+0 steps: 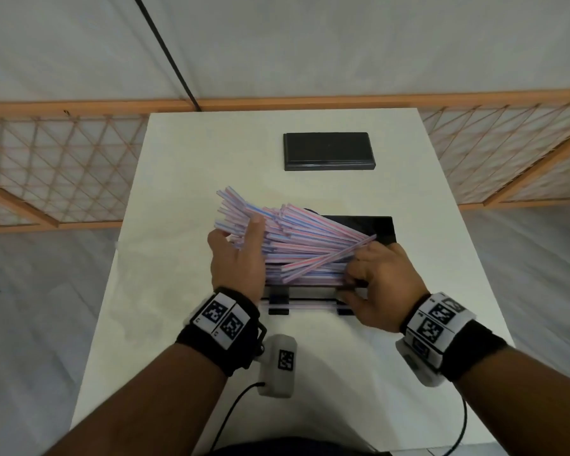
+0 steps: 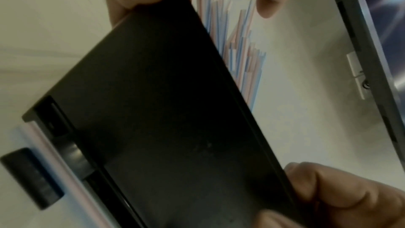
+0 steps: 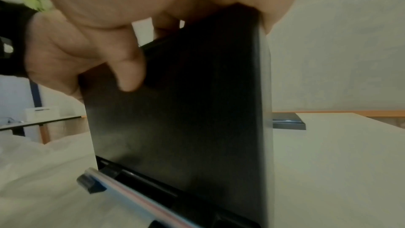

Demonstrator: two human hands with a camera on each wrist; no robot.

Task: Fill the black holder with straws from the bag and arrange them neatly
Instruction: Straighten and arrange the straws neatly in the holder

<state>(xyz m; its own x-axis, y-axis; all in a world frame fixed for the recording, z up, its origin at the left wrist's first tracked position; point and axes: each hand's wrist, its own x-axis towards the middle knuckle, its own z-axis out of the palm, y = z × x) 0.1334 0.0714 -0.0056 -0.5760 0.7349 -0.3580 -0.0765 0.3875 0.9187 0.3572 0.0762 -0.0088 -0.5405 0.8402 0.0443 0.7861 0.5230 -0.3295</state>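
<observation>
A heap of pink-and-blue striped straws [image 1: 297, 245] lies slanted in the open black holder [image 1: 380, 227] at mid table, their left ends fanning out past its side. My left hand [image 1: 236, 235] grips the left part of the bundle, thumb on top. My right hand [image 1: 351, 284] grips the holder's front right corner, its fingers curled over the straws' right ends. One straw [image 1: 310, 305] lies in the dispensing cradle at the holder's front. In the left wrist view the holder's front wall [image 2: 164, 110] fills the frame, straw ends [image 2: 243, 55] behind it. No bag is in view.
The holder's black lid [image 1: 329, 151] lies flat at the far middle of the white table [image 1: 178, 324]. A wooden lattice fence [image 1: 63, 166] runs behind and beside the table. Cables trail at the near edge.
</observation>
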